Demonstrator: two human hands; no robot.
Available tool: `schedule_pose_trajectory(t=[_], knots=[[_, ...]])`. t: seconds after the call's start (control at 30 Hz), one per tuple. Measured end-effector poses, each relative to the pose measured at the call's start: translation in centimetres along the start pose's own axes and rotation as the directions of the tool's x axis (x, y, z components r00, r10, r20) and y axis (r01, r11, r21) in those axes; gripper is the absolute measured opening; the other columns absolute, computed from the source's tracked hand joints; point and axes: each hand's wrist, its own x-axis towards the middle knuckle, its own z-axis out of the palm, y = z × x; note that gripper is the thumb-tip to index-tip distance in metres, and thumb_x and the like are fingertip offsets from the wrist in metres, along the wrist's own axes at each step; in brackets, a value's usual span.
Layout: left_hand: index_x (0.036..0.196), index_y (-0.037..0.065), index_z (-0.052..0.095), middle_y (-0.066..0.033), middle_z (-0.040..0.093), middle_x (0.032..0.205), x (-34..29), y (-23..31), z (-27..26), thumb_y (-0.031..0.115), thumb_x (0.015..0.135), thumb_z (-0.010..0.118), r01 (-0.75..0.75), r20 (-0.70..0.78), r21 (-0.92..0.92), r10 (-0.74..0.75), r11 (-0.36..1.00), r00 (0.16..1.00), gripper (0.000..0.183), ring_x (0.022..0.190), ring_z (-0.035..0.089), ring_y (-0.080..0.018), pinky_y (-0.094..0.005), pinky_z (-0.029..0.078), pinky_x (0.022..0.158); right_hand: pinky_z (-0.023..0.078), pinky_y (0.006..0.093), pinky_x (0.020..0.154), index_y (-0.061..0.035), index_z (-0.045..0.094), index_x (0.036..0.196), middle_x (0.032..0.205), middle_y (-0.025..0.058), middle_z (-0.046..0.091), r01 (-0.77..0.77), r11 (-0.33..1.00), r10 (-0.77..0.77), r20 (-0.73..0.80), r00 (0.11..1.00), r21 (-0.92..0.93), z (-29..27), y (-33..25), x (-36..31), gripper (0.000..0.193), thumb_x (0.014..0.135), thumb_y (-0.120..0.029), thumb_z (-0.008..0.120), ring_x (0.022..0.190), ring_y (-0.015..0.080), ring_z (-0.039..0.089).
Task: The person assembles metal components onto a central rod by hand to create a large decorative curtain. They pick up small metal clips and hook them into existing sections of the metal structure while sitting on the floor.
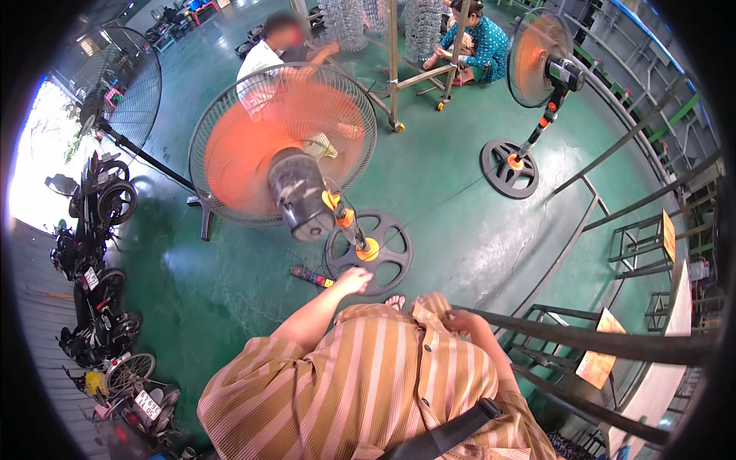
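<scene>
My left hand (354, 280) is held out in front of my striped shirt (376, 345), its fingers loosely bent and nothing visible in them. In the picture it overlaps the near edge of the round black base (406, 257) of a standing fan; whether it touches is unclear. The fan's large round cage (222, 146) has orange blades and a black motor housing (303, 192). My right hand (458, 322) is beside the lifted front flap of my shirt, close to a dark metal bar (567, 333). Its fingers are mostly hidden, so any grip on cloth or bar cannot be made out.
A power strip (310, 276) lies left of the fan base. Another fan (540, 69) stands at the far right, a third (115, 84) far left. Two people crouch near a wheeled metal frame (395, 69). Motorbikes (100, 253) line the left wall; stools (598, 349) stand right.
</scene>
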Motion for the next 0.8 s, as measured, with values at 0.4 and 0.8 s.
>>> schedule_pose_trajectory(t=[0.4, 0.8], knots=[[0.094, 0.003, 0.062, -0.0103, 0.065, 0.082, 19.3, 26.1, 1.5, 0.032, 0.085, 0.057, -0.282, 0.025, 0.209, 0.283, 0.936, 0.959, 0.031, 0.073, 0.062, -0.0187, -0.0335, 0.048, 0.067, 0.039, 0.0264, 0.042, -0.0113, 0.043, 0.129, 0.080, 0.0077, 0.058, -0.078, 0.989, 0.072, 0.049, 0.996, 0.129, -24.3, -0.6, 8.0, 0.080, 0.068, -0.056, 0.068, 0.053, 0.0136, 0.051], [0.098, 0.007, 0.062, -0.0149, 0.063, 0.101, 32.8, 31.9, -3.5, 0.033, 0.080, 0.059, 0.133, -0.273, 0.288, -0.052, 0.948, 0.961, 0.031, 0.098, 0.058, -0.0300, -0.0390, 0.045, 0.084, 0.051, 0.0353, 0.057, -0.0116, 0.022, 0.139, 0.091, 0.0114, 0.061, -0.104, 0.993, 0.088, 0.254, 0.963, 0.052, -47.2, -3.4, 9.5, 0.086, 0.072, -0.031, 0.072, 0.068, 0.0207, 0.059]])
